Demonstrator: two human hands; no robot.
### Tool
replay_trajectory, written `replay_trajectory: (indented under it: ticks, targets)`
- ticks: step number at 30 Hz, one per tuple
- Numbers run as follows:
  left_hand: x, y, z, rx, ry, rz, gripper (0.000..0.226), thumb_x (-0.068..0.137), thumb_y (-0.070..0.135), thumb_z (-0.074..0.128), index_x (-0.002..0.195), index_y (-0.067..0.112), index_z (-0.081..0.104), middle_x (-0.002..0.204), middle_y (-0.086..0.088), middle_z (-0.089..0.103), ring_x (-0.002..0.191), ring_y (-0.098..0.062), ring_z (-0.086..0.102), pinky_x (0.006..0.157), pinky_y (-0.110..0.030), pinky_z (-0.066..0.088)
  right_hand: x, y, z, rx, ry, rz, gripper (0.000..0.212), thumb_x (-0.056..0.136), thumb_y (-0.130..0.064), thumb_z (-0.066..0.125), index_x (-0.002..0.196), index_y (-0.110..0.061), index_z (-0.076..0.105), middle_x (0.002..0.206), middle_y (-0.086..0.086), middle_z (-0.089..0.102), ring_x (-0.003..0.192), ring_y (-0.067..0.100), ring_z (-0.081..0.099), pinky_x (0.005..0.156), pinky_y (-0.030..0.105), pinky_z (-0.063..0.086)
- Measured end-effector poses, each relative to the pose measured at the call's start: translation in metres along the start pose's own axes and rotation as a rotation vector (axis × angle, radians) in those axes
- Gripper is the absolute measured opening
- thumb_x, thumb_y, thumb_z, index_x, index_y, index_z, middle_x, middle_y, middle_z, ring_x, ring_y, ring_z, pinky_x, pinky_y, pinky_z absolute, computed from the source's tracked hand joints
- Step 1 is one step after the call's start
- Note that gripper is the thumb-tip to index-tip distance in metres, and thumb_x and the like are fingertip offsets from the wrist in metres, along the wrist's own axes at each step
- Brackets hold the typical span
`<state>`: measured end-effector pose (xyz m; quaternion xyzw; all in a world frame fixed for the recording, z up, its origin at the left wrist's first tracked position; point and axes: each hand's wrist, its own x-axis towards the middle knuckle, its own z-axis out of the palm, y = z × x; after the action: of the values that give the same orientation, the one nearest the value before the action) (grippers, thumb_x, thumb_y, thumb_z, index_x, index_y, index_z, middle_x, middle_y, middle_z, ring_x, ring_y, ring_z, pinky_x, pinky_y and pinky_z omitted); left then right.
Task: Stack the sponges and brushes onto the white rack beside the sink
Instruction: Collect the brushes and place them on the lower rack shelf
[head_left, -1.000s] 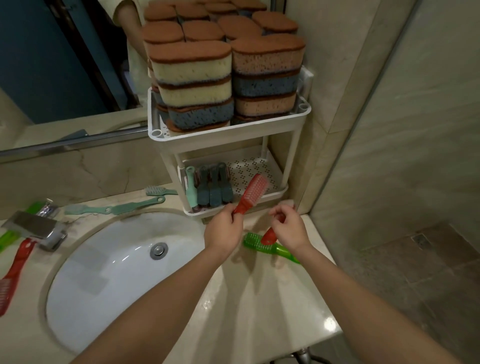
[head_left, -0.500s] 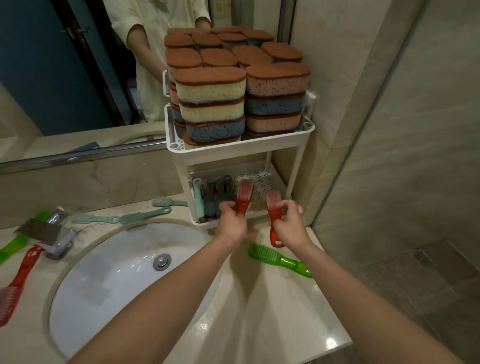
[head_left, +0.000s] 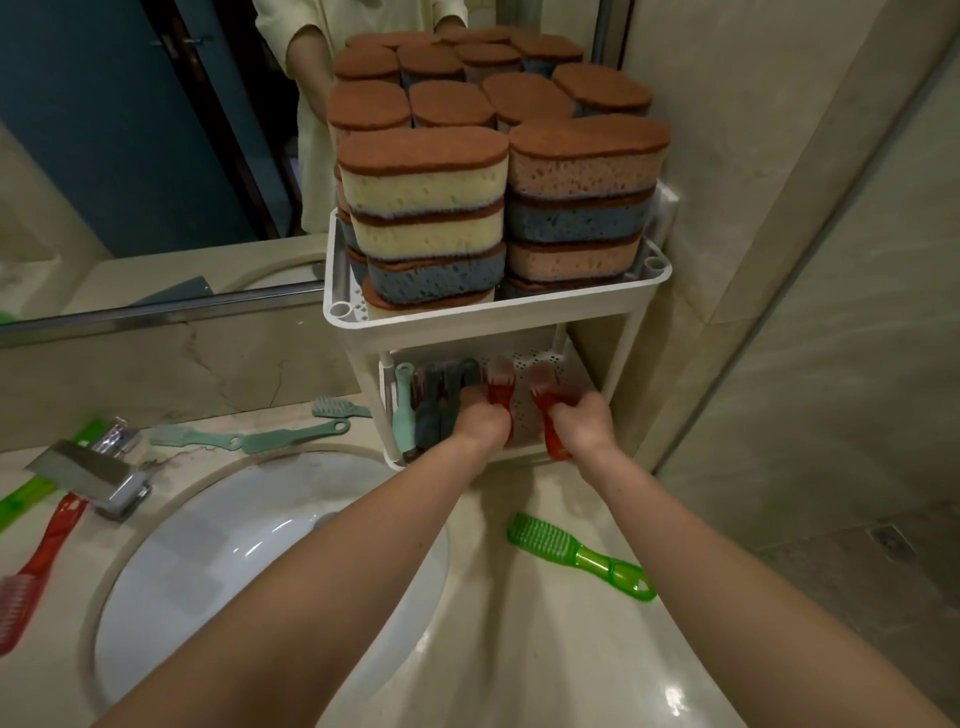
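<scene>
Far out to the left of both hands, a spare red brush (head_left: 36, 561) lies on the bench (head_left: 519, 649) past the tap (head_left: 93, 473). Two teal brushes (head_left: 291, 436) lie end to end behind the sink (head_left: 260, 545).

And both hands are in! Half a second ago they hovered at the front lip of the white rack (head_left: 493, 317); now they have pushed onto its lower shelf. The left hand (head_left: 483, 423) is curled tight round a red brush (head_left: 500, 389), bristle head pointing away over the perforated floor. A row of grey and teal brushes (head_left: 431, 405) stands just beside it on its left. The right hand (head_left: 584, 421) grips the second red brush (head_left: 550, 410) the same way, and the handle tip pokes out over the shelf's front lip. Both heads are blurred.

It's tight: the upper tray's rim hangs straight above both hands, loaded with stacked sponges (head_left: 426, 208). A rack post (head_left: 618, 364) stands just right of the right hand, the wall near behind it. Bare perforated floor shows between the two red brushes and beyond their heads. Below the right forearm, the green brush (head_left: 576, 556) lies on the bench, well apart from the rack.
</scene>
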<state>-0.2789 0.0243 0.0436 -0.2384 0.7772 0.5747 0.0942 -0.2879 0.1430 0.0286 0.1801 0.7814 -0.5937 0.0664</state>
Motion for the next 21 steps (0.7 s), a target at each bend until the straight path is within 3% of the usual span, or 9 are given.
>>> replay_trajectory:
  ticks: [5,8,12,15,18,21]
  targets:
    - [0.022,0.01,0.008,0.049,0.0,-0.015,0.013,0.097,0.018,0.051,0.106,0.012,0.057,0.112,-0.014,0.066,0.093,-0.023,0.062,0.074,-0.028,0.049,0.022,-0.006,0.008,0.049,-0.045,-0.008,0.011,0.096,-0.015,0.057,0.1,-0.02,0.065,0.107,0.015,0.069,0.097,0.032,0.066,0.082,0.042,0.058]
    - [0.03,0.011,0.012,0.091,0.015,-0.027,0.019,0.097,0.017,0.05,0.112,0.011,0.06,0.11,-0.013,0.066,0.1,-0.028,0.064,0.081,-0.032,0.051,0.034,-0.007,0.012,0.021,-0.084,0.007,0.014,0.097,-0.025,0.056,0.102,-0.018,0.067,0.11,0.015,0.069,0.1,0.032,0.064,0.088,0.045,0.055]
    - [0.034,0.01,0.015,0.106,-0.012,-0.022,0.008,0.096,0.018,0.052,0.094,0.015,0.06,0.105,-0.013,0.067,0.096,-0.026,0.063,0.077,-0.028,0.05,0.047,-0.007,0.017,-0.035,-0.087,0.003,0.022,0.099,-0.02,0.053,0.112,-0.011,0.067,0.117,0.014,0.066,0.108,0.03,0.06,0.097,0.04,0.05]
    - [0.036,0.006,0.016,0.145,-0.051,-0.049,0.023,0.099,0.017,0.047,0.114,0.007,0.061,0.113,-0.016,0.065,0.103,-0.03,0.063,0.083,-0.032,0.051,0.054,-0.008,0.02,-0.165,-0.159,0.01,0.028,0.099,-0.007,0.04,0.114,-0.01,0.064,0.121,0.014,0.064,0.112,0.03,0.058,0.099,0.039,0.048]
    - [0.036,0.003,0.017,0.179,-0.089,-0.083,0.03,0.1,0.014,0.042,0.124,0.004,0.057,0.117,-0.02,0.064,0.104,-0.034,0.063,0.071,-0.03,0.05,0.06,-0.01,0.023,-0.338,-0.236,0.005,0.032,0.1,-0.009,0.033,0.119,-0.01,0.059,0.121,0.015,0.062,0.11,0.03,0.06,0.098,0.041,0.049]
    - [0.034,0.004,0.016,0.194,-0.092,-0.098,0.032,0.099,0.009,0.038,0.126,0.003,0.055,0.121,-0.02,0.061,0.107,-0.032,0.062,0.073,-0.031,0.048,0.063,-0.008,0.024,-0.359,-0.244,-0.001,0.028,0.1,-0.01,0.034,0.111,-0.015,0.06,0.11,0.011,0.065,0.095,0.024,0.062,0.082,0.032,0.053]
